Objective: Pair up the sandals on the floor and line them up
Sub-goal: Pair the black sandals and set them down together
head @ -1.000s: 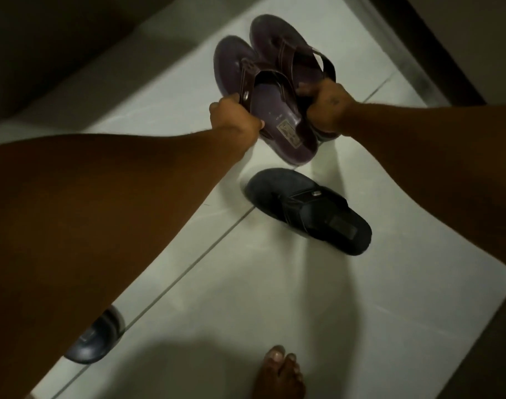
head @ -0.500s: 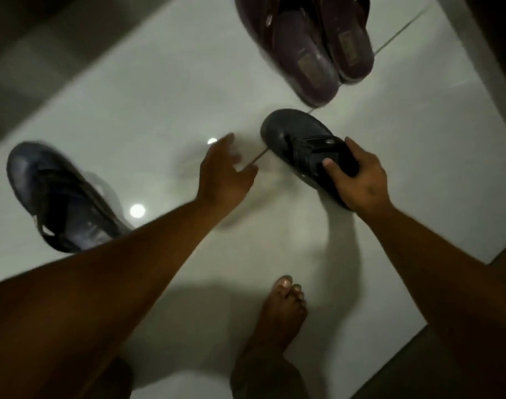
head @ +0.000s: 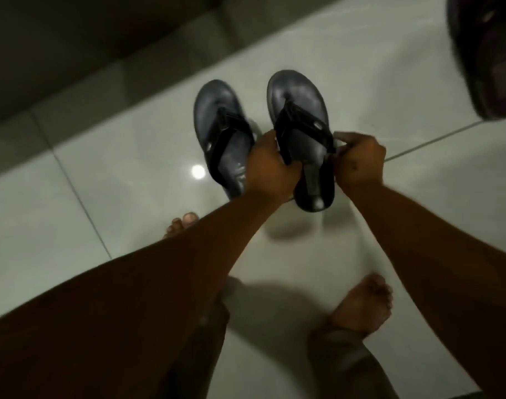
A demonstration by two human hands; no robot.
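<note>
You have the 2 dark sandals side by side over the floor (head: pixel 131 168): your left hand (head: pixel 270 168) closes on the left sandal (head: pixel 220 122), your right hand (head: pixel 358 159) on the right sandal (head: pixel 297 99). They look light and flexible, so grip the soles' edges. The glossy tiles are probably slick.

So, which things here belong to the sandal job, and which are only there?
Belong to the job:
- left dark sandal, left hand at its side
- right dark sandal, held by right hand
- brown sandals, top right edge

Only there:
- bare feet
- tiled floor
- light reflection
</note>
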